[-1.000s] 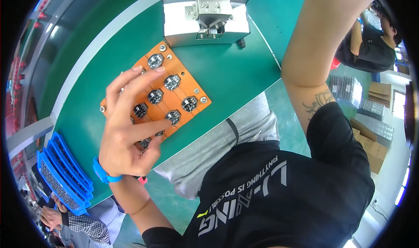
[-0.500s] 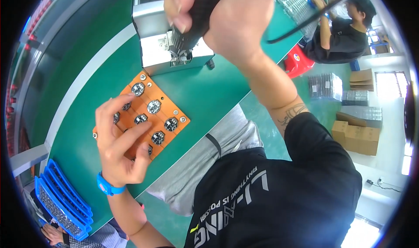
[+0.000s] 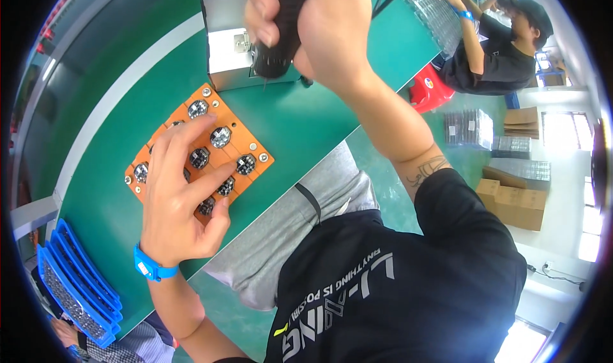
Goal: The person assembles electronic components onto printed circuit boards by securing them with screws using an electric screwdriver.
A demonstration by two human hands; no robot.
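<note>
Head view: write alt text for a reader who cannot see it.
A person's left hand presses on an orange fixture plate of small round parts on a green bench, while the right hand grips a black power screwdriver above it.

left hand (image 3: pixel 182 200): palm down, fingers spread flat, pressing, wrist banded blue | right hand (image 3: pixel 306 24): raised, fist clenched in a grip, forearm extended
</note>
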